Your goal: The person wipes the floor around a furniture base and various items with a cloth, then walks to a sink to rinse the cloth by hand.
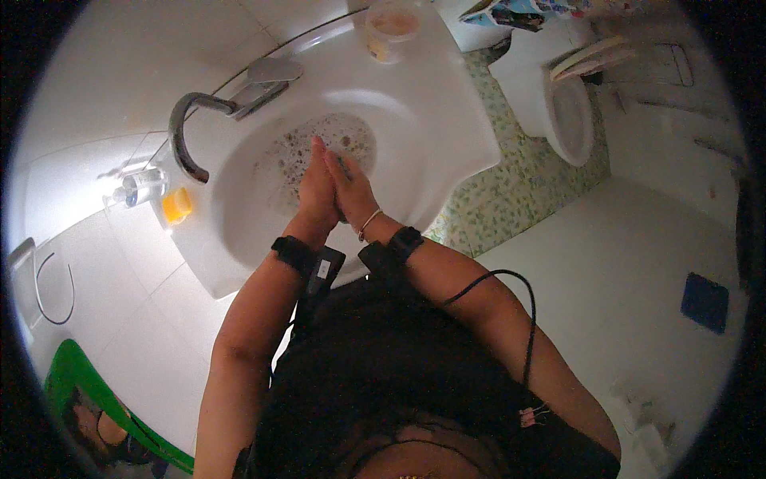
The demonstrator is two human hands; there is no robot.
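Observation:
My left hand (318, 191) and my right hand (352, 188) are pressed palm to palm over the white sink (239, 227), fingers stretched toward the faucet side. Nothing shows between the palms, though their inner faces are hidden. Below the fingertips, water with soap bubbles (275, 164) lies in the bowl. To the left of my hands arches a chrome faucet (179, 132), its spout over the basin's rim; no stream from it is visible. Dark bands circle both wrists, and a thin bracelet (369, 224) hangs at the right one.
On the sink's left ledge sit a yellow bar, apparently soap (176, 206), and a clear bottle (144, 186). A plastic tub (391, 36) stands at the far corner. Beyond is a toilet (570, 120). A green-framed mirror (76, 367) is at lower left. A black cable (532, 319) loops by my right arm.

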